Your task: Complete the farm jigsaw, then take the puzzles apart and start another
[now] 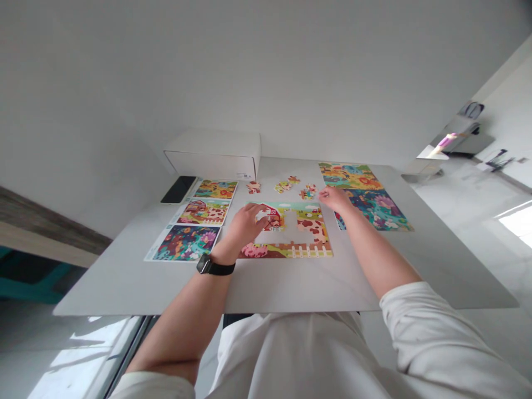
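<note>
A farm-scene jigsaw puzzle lies flat on the table in front of me, with bare white tabletop showing inside it. Over its left side rests my left hand, thumb and fingers apart, near the red barn section. My right hand is past the puzzle's upper right corner, its fingers pinched together; anything between them is too small to make out. Just left of those fingers are loose puzzle pieces. More loose pieces lie behind the puzzle, and another piece sits near the box.
A white box stands against the wall at the back left. Beside it lies a black phone. Picture sheets with three scenes are on the left. Two colourful pictures lie on the right, partly under my right forearm.
</note>
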`<state>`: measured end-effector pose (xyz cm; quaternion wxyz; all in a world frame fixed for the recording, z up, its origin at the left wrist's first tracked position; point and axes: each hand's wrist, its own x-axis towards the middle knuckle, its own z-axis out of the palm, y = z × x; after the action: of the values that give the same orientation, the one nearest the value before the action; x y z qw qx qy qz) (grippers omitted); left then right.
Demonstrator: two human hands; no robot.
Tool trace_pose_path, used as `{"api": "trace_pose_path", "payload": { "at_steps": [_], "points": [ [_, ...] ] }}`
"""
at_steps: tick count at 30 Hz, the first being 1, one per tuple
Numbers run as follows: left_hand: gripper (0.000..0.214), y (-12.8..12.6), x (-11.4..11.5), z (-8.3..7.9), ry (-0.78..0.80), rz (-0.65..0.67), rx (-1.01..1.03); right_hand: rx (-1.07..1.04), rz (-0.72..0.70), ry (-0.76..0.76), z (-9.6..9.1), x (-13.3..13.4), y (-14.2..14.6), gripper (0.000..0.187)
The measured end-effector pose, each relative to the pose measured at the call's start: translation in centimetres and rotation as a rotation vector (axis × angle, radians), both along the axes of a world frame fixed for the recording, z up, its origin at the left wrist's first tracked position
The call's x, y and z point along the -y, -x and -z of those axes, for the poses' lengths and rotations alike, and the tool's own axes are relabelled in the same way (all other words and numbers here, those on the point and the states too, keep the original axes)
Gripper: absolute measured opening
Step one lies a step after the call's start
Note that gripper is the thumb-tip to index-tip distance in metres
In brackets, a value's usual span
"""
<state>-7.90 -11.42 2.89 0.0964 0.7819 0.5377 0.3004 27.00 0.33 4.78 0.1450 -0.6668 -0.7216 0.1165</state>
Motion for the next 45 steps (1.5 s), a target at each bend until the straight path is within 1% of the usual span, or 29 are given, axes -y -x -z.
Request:
{"api": "trace_pose_path", "payload": {
  "at_steps": [5,10,14,16,18,21,23,27,30,35,38,42,45],
  "points": [
    [0.032,0.2,0.0,-0.3,-0.051,-0.063,0.066,0.095,0.036,0.003,0.7,-1.9,2.9,0.022],
    [0.032,0.2,0.1,-0.4,-0.038,-0.07,0.062,0.13,0.08,0.085,1.3,-2.9,4.6,0.023],
    [0.033,0.1,0.3,-0.5,-0.024,-0.065,0.053,0.08,0.134,0.015,1.9,-3.0,4.7,0.036],
    [0.034,0.0,0.3,-0.5,-0.026,-0.057,0.053,0.043,0.145,-0.028,2.0,-2.9,4.6,0.034],
    [0.034,-0.2,0.4,-0.5,-0.03,-0.046,0.055,-0.017,0.113,-0.05,1.9,-2.6,4.5,0.025],
    [0.033,-0.3,0.5,-0.5,-0.039,-0.029,0.065,-0.138,0.007,-0.072,1.4,-1.9,4.3,0.009],
    [0.033,-0.4,0.5,-0.6,-0.04,-0.019,0.071,-0.191,-0.046,-0.093,0.9,-1.4,4.1,0.004],
    [0.031,-0.6,0.5,-0.6,-0.022,-0.009,0.071,-0.172,-0.071,-0.099,0.5,-0.8,4.1,0.012],
    [0.031,-0.8,0.5,-0.6,-0.004,-0.009,0.068,-0.102,-0.06,-0.069,0.8,-1.1,4.7,0.02],
    [0.029,-0.8,0.6,-0.4,0.024,0.007,0.052,0.028,-0.084,-0.059,1.8,-3.1,6.6,0.029],
    [0.03,-0.5,0.4,0.0,0.02,0.006,0.058,0.099,-0.095,-0.025,2.1,-4.5,7.5,0.029],
    [0.031,-0.2,0.1,0.2,-0.002,0.017,0.08,0.072,-0.085,0.08,1.9,-5.7,8.0,0.025],
    [0.032,-0.2,0.2,0.0,0.002,0.02,0.069,0.034,-0.074,0.092,1.8,-6.2,8.2,0.03]
  ]
}}
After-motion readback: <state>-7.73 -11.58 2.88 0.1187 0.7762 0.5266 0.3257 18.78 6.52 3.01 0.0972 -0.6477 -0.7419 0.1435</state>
